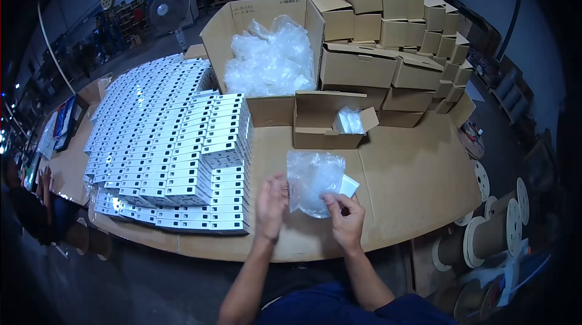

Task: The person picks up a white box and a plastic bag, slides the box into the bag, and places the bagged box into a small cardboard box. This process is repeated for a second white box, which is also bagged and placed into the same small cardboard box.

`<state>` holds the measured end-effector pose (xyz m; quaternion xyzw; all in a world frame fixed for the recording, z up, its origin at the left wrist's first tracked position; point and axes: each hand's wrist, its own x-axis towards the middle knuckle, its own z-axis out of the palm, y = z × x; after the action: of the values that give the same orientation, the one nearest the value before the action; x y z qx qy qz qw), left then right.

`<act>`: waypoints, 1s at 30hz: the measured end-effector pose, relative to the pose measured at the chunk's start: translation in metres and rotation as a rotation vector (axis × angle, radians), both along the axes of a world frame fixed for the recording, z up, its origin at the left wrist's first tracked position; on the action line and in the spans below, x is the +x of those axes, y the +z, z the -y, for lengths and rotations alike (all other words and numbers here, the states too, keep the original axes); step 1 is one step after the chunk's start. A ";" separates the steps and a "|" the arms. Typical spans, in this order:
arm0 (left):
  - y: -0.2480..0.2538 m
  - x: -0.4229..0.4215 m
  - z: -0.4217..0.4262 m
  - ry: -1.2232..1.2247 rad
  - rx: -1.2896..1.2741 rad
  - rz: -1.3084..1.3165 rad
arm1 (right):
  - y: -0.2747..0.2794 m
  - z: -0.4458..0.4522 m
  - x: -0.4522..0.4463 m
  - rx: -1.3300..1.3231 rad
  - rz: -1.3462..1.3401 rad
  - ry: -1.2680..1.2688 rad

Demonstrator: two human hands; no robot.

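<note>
Between my hands is a clear plastic bag [316,181], upright and wrinkled. My right hand [348,221] pinches the bag's lower right edge between thumb and fingers. A small white block-like piece [350,185] shows just behind the bag, above the right fingers; it seems to be in the same hand, its far side hidden. My left hand [271,207] is open at the bag's left edge, fingers pointing up; I cannot tell whether they touch the plastic. Beyond the bag, an open small carton [318,139] has a white piece wrapped in clear plastic [348,121] inside.
Rows of stacked white units with dark square openings [170,149] cover the table's left side. A large carton [213,39] full of clear bags [270,58] stands at the back. Brown cartons [357,66] pile up behind right. Cable spools [497,231] are at right; another person [36,204] is at far left.
</note>
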<state>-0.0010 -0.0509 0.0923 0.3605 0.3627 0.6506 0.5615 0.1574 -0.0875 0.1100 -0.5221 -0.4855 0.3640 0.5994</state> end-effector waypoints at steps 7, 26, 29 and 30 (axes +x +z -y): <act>-0.011 0.007 0.015 0.255 0.077 -0.319 | -0.033 0.023 -0.012 0.065 0.060 -0.020; 0.045 -0.020 0.037 0.249 0.680 -1.183 | -0.032 0.028 -0.004 0.269 0.450 0.005; 0.029 -0.025 0.034 0.235 0.672 -1.116 | -0.039 0.030 -0.003 0.233 0.420 0.014; 0.028 -0.026 0.032 0.221 0.683 -1.126 | -0.041 0.030 -0.003 0.219 0.407 0.022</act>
<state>-0.0272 -0.0833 0.1200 0.7634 0.4088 0.4951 0.0707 0.1544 -0.1176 0.0691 -0.5111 -0.6387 0.2027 0.5383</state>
